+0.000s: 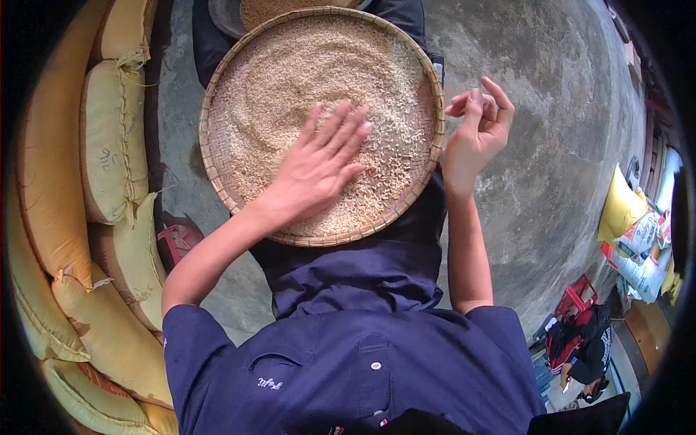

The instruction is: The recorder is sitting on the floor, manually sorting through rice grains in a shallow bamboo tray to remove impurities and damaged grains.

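Observation:
A round woven tray (208, 123) with a green-bound rim rests over my lap, spread with pale grain (283, 80) that shows swirled tracks. My left hand (319, 163) lies palm down on the grain near the middle, fingers outstretched and slightly apart. Just outside the tray's right rim, my right hand (478, 130) is raised, fingers loosely bent and apart, with nothing visible held in it. Behind the tray's far edge, a grey bowl (221, 16) of browner grain is partly hidden.
Stuffed yellow and cream sacks (54, 181) are stacked along my left, near a red object (177, 243). Grey concrete floor (544, 94) lies around me. At the right are yellow and white bags (623, 214), a red crate (576, 297) and another person (587, 348) in dark clothing.

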Demonstrator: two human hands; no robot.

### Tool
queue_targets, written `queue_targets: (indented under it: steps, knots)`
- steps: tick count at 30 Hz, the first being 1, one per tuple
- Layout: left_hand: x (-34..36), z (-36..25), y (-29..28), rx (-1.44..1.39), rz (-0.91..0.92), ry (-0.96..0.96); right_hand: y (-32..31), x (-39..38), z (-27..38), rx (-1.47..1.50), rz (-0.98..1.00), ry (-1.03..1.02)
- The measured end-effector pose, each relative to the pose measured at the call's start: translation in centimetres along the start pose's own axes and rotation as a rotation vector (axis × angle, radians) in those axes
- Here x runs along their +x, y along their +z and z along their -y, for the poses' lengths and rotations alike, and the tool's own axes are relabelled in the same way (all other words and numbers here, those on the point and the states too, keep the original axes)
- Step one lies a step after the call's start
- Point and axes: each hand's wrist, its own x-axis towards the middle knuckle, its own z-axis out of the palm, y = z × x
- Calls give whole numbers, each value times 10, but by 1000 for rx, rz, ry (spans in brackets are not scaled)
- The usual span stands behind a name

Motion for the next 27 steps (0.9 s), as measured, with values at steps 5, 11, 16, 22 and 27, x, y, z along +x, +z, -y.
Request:
queue_targets:
  steps: [5, 11, 16, 22, 27]
  knots:
    - [-36, 22, -14, 68, 46, -159, -17, -10, -4, -141, 131, 25]
    - [-42, 24, -19, 69, -46, -251, -7, -18, 10, -546, 587, -198]
    - [-22, -2, -44, -899, -407, -518, 11, -35, 16, -691, 885, -268]
    - [-9, -14, -29, -2364, -803, -459, 21, -60, 10, -738, 859, -288]
    - [-18, -15, -7, -2642, -924, -455, 28, -64, 4, -770, 836, -308]
